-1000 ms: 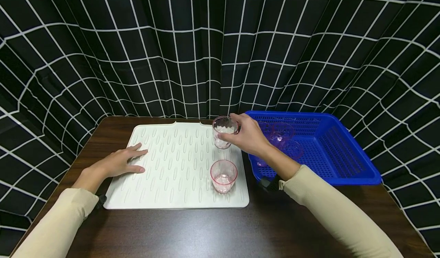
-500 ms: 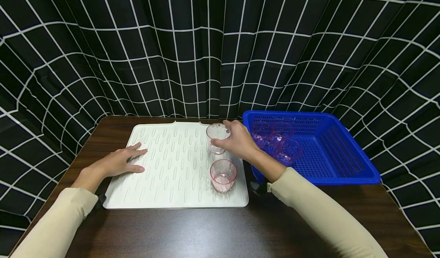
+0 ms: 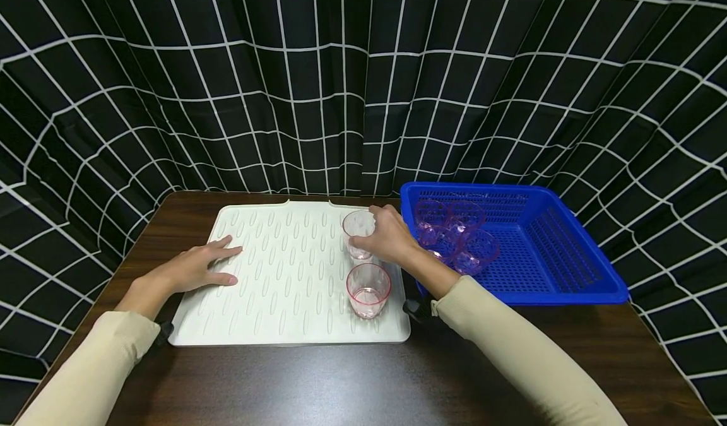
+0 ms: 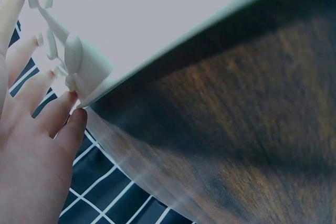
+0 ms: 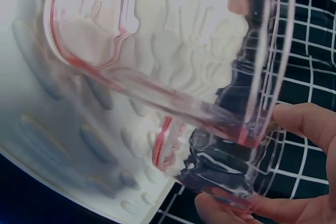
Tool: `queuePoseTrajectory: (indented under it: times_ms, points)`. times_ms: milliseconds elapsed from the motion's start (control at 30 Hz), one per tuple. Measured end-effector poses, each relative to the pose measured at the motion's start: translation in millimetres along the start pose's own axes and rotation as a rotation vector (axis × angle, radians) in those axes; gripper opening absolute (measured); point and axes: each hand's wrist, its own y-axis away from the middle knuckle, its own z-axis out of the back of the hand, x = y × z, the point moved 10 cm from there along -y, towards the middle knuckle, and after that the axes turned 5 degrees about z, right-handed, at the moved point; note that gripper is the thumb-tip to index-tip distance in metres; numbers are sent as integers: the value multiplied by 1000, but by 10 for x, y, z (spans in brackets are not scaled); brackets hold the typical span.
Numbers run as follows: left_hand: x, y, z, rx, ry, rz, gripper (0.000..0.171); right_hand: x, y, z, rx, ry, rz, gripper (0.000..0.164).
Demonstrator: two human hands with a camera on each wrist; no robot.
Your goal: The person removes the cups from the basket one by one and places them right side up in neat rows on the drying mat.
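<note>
The right hand (image 3: 390,240) holds the farther glass (image 3: 356,226) between thumb and fingers, parted only to the glass's width, apparently to keep it upright; whether its base touches the white tray (image 3: 272,281) is hard to tell. The nearer glass (image 3: 369,285) stands just in front, on the tray's right side, the two seemingly lined up in a row. The left hand (image 3: 190,269) holds nothing, its fingers spread over the tray's left side, perhaps steadying it. Farther right, more glasses (image 3: 476,250) cluster in the blue basket (image 3: 534,262) on the bench (image 3: 272,388).
</note>
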Motion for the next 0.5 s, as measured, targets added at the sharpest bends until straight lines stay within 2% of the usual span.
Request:
queuePoseTrajectory:
  times_ms: [233,500]
  points:
    - [8,-4,2,-5,-8,-6,80,-65,-4,-109,50,10,-8,86]
    - [2,-1,4,-4,9,-2,80,-75,-11,-152,67,4,7,87]
